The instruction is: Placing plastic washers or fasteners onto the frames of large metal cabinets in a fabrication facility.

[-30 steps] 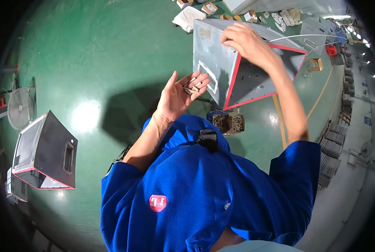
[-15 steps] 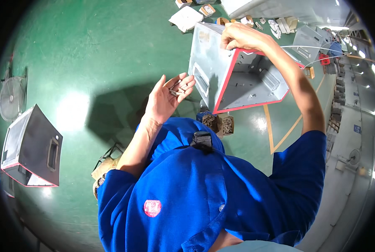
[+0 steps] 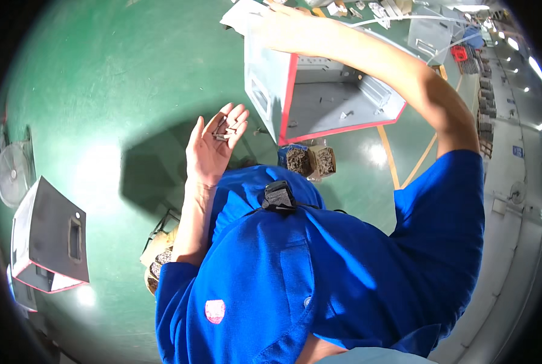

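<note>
My left hand (image 3: 213, 145) is palm up with slightly curled fingers, cradling several small metal pins (image 3: 223, 134). Just right of it is a grey metal cabinet (image 3: 265, 73) with red edging round its open front and a rectangular slot in its left wall. Inside the cabinet a few small pieces lie on the lower panel. My right arm reaches across the cabinet's top, and my right hand (image 3: 292, 30) is over the upper edge of the left wall. Glare and blur hide its fingers, so whether they grip anything does not show.
Beneath the cabinet stand boxes of small brownish parts (image 3: 310, 161). Another grey cabinet (image 3: 55, 239) is at far left, below a floor fan (image 3: 14, 174). An open bag of parts (image 3: 160, 258) sits by my left elbow. Thin pale hoses (image 3: 398, 17) run behind my right arm.
My right hand has slid farther along the cabinet's top, away to the left. The cabinet and my left hand sit farther left in view, as most of the scene has shifted.
</note>
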The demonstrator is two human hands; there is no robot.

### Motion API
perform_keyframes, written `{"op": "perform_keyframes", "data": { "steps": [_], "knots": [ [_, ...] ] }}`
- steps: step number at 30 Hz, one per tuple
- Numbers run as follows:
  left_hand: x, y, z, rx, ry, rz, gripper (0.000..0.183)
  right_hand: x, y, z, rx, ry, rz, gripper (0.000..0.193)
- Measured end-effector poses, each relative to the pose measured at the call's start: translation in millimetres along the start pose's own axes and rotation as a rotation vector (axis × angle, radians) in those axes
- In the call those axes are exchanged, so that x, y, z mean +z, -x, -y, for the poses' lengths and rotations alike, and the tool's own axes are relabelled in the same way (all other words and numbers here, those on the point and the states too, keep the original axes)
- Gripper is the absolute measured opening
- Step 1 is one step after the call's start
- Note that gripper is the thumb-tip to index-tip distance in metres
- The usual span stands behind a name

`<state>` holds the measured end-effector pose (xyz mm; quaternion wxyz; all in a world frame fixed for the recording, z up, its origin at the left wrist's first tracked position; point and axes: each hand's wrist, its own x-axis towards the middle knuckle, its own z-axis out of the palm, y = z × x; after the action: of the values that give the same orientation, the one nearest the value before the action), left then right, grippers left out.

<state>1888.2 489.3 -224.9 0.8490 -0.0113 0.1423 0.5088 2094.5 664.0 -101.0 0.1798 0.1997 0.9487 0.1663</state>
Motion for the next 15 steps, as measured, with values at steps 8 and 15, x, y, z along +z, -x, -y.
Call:
{"op": "perform_keyframes", "data": {
  "steps": [8, 15],
  "knots": [
    [8, -4, -1, -0.035, -0.028, -0.01, 0.062, 17, -29, -14, 0.056, 0.322, -0.242, 0.013],
    [8, -3, -1, -0.03, -0.093, -0.051, 0.06, 36, -61, -37, 0.077, 0.243, -0.33, 0.01]
  ]
}}
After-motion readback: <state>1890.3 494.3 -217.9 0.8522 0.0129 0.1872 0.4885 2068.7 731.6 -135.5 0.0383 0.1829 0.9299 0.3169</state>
